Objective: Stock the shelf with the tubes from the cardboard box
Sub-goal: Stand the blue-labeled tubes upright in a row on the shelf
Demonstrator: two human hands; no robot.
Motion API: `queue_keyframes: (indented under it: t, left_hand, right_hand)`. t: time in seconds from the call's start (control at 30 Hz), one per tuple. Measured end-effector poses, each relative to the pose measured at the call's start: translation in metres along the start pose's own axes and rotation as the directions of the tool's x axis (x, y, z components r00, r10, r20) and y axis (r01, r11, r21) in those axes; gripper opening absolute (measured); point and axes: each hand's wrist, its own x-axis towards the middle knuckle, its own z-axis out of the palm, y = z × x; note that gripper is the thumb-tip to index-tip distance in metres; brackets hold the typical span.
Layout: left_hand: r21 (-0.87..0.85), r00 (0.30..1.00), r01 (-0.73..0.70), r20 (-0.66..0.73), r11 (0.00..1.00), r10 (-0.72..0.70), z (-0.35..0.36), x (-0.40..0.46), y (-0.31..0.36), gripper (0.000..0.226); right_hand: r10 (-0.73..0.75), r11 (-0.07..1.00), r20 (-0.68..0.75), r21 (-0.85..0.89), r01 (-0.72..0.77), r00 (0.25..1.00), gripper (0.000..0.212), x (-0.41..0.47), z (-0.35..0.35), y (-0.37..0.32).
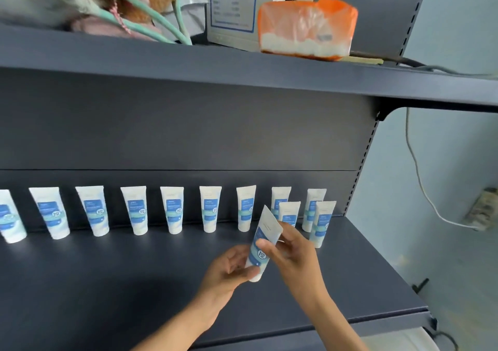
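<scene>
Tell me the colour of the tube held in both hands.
White with a blue label, seen in the head view: the tube.

light: even, soft | shadows: faint | blur: hands (269,264) | edges: bowed

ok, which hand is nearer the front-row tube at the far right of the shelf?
Right. The right hand sits just left of that front-right tube; the left hand is further left, holding the held tube by its cap end.
</scene>
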Motion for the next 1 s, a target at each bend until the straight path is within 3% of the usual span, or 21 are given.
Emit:
queue_keyframes:
  t: [0.37, 0.53, 0.63, 0.77, 1.0]
  left_hand:
    - [-0.012, 0.978, -0.061, -0.2, 0.998, 0.057, 0.009, 0.028, -0.008, 0.041]
    - [0.023, 0.981, -0.065, -0.184, 0.998, 0.068, 0.008, 0.038, -0.015, 0.037]
    - [0.095, 0.981, -0.074, -0.174, 0.993, 0.09, 0.004, 0.042, -0.02, 0.032]
    - [0.342, 0.978, -0.064, -0.166, 0.937, 0.128, -0.007, 0.046, -0.025, 0.035]
    - [0.53, 0.957, 0.018, -0.256, 0.848, 0.139, -0.022, 0.066, -0.029, 0.037]
  right_hand:
    - [0.056, 0.998, -0.039, -0.027, -0.057, 0.998, 0.011, 0.033, -0.009, 0.018]
    - [0.077, 0.997, 0.001, -0.023, -0.077, 0.997, 0.011, 0.048, -0.012, 0.031]
    - [0.089, 0.996, 0.027, -0.03, -0.088, 0.996, 0.014, 0.056, -0.013, 0.04]
    - [0.086, 0.996, 0.082, 0.01, -0.088, 0.993, 0.021, 0.064, -0.011, 0.047]
    - [0.117, 0.993, 0.113, 0.004, -0.119, 0.987, 0.008, 0.084, 0.003, 0.068]
